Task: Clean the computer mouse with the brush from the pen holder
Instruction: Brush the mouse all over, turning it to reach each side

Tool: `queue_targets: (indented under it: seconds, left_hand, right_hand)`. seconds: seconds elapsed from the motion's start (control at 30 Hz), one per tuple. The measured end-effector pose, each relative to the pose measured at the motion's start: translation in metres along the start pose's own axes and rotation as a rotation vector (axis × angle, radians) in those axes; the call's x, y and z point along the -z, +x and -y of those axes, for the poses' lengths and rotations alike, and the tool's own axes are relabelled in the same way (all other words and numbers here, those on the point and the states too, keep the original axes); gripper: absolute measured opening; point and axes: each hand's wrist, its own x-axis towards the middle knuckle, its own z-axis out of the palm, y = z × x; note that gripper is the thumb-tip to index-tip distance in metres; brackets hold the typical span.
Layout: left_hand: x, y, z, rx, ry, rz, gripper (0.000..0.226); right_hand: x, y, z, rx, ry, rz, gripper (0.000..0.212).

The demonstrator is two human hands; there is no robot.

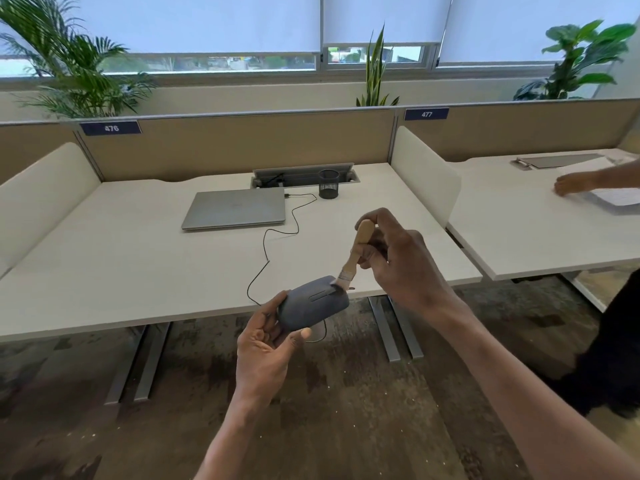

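The right hand [401, 261] curls its fingers round the pale wooden handle of a small brush [356, 252], holding it tilted so the metal band and bristles point down toward seven o'clock and touch the far right corner of the mouse [313, 303]. The left hand [266, 344] grips that mouse from below and behind, thumb along its near edge and fingers wrapped under its left end; the mouse is a smooth, rounded, dark grey shell with a thin slot along its top, held in the air just over the near edge of the desk [138, 265]. A thin black cable [277, 233] loops from the mouse across the matte white desk toward twelve o'clock, to a closed silver laptop [237, 207] lying flat at eleven o'clock from the hands. Just right of the laptop, at twelve o'clock, stands a round black mesh pen holder [328, 183], beside a grey cable hatch [301, 174] set in the desk. The tan divider panel behind carries dark blue tags with white numbers: "476" [110, 128] at ten o'clock and "477" [426, 114] at one o'clock. At two o'clock another person's hand [573, 185] rests on papers [620, 197] on the neighbouring desk.
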Motion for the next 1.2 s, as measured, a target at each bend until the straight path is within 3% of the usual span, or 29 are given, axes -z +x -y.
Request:
queue_targets:
  seconds: [0.17, 0.33, 0.57, 0.73, 0.93, 1.07, 1.2]
  left_hand:
    - [0.0, 0.001, -0.002, 0.0, 0.009, -0.028, 0.066]
    - [-0.003, 0.002, -0.002, 0.0, 0.036, -0.018, 0.066]
    - [-0.002, 0.002, 0.0, 0.003, 0.059, -0.045, 0.067]
    - [-0.007, 0.001, 0.0, -0.005, 0.081, -0.025, 0.069]
    - [-0.008, 0.007, 0.001, -0.005, 0.062, -0.026, 0.08]
    - [-0.006, 0.007, 0.003, 0.002, 0.071, -0.03, 0.086]
    - [-0.008, 0.009, 0.005, 0.008, 0.098, -0.021, 0.093]
  right_hand:
    - [0.006, -0.007, -0.004, -0.052, -0.004, 0.076, 0.032]
    - [0.007, 0.0, 0.002, -0.022, 0.041, -0.091, 0.029]
    - [0.002, -0.014, 0.0, -0.018, -0.032, 0.027, 0.029]
    - [0.001, -0.004, 0.01, 0.093, -0.029, -0.082, 0.028]
    - [-0.019, -0.017, 0.014, 0.228, -0.093, 0.107, 0.023]
    - [-0.013, -0.03, 0.01, 0.202, -0.063, 0.167, 0.029]
    - [-0.011, -0.017, 0.016, 0.229, -0.039, 0.035, 0.024]
